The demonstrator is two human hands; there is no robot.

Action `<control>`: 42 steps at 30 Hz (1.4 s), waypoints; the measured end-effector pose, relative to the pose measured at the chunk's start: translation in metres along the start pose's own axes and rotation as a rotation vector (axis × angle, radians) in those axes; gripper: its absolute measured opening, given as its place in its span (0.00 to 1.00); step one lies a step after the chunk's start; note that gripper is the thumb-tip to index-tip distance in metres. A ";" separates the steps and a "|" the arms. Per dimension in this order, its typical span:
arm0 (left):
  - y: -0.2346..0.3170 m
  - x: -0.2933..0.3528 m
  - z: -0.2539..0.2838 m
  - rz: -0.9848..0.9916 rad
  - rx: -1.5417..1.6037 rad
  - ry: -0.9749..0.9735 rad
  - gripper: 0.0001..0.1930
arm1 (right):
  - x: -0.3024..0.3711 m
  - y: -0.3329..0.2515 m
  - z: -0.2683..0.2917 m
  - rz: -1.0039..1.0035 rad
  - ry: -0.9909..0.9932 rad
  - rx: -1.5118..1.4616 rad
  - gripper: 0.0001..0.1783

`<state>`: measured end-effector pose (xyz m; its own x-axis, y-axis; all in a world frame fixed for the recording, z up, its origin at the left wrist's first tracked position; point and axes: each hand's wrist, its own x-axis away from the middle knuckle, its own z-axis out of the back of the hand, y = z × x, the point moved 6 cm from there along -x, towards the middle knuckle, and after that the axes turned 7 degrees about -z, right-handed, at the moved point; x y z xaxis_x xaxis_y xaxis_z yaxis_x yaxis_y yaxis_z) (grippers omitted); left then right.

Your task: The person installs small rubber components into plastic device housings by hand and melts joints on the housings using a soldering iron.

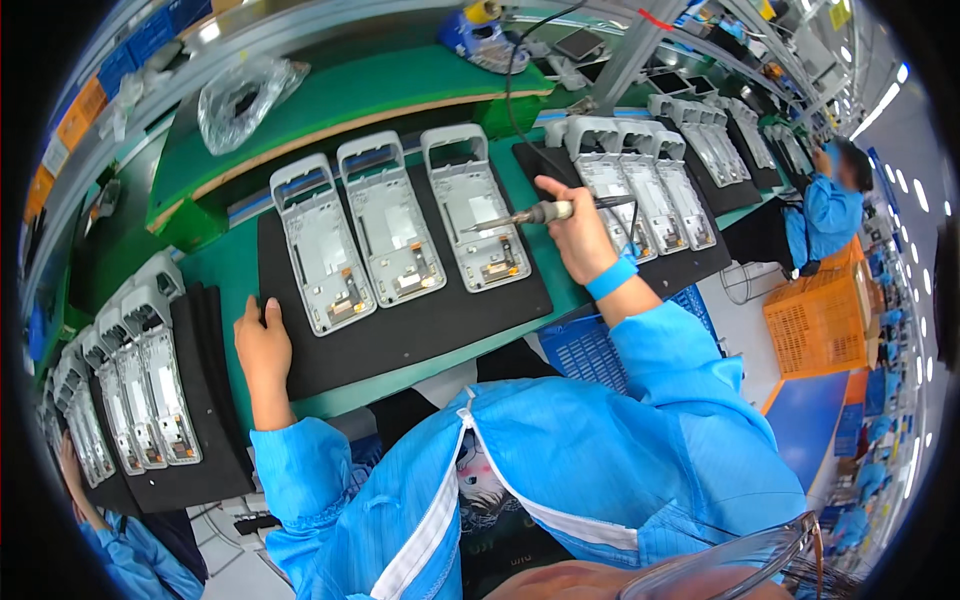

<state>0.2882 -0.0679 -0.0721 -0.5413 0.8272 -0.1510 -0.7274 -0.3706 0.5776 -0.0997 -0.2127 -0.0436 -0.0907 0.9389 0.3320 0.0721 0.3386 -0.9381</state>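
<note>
My right hand [582, 240], with a blue band at its wrist, is closed round a soldering iron [543, 213]. The iron's thin tip points left, over the right one of three pale grey plastic housings; whether it touches cannot be made out. This right housing [478, 205] stands a little apart from the middle housing [390, 225] and the left housing [322, 250]. Each has a loop-shaped top and small orange and dark parts near its lower end. They lie on a black mat [420, 335]. At the mat's left edge rests my left hand [263, 350], fingers apart, holding nothing.
More housings lie on black mats to the left [165, 390] and right [625, 185]. A green raised shelf [350, 95] runs behind, bearing a clear plastic bag [245, 100]. The iron's cord hangs from above. Co-workers sit at both sides. An orange crate [815, 320] stands at right.
</note>
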 end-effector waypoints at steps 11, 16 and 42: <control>0.002 -0.010 -0.003 0.176 0.461 -0.016 0.23 | 0.000 0.012 -0.005 -0.120 -0.188 -0.334 0.32; 0.007 0.014 0.007 0.143 0.663 0.002 0.20 | 0.015 -0.009 -0.002 -0.106 -0.268 -0.381 0.33; 0.209 0.102 -0.020 0.018 1.125 -0.459 0.16 | 0.151 -0.128 0.188 0.044 -0.071 -0.308 0.32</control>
<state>0.0725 -0.0692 0.0169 -0.1824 0.9827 0.0309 0.1751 0.0016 0.9846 -0.3097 -0.1261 0.1076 -0.1490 0.9500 0.2742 0.3741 0.3109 -0.8737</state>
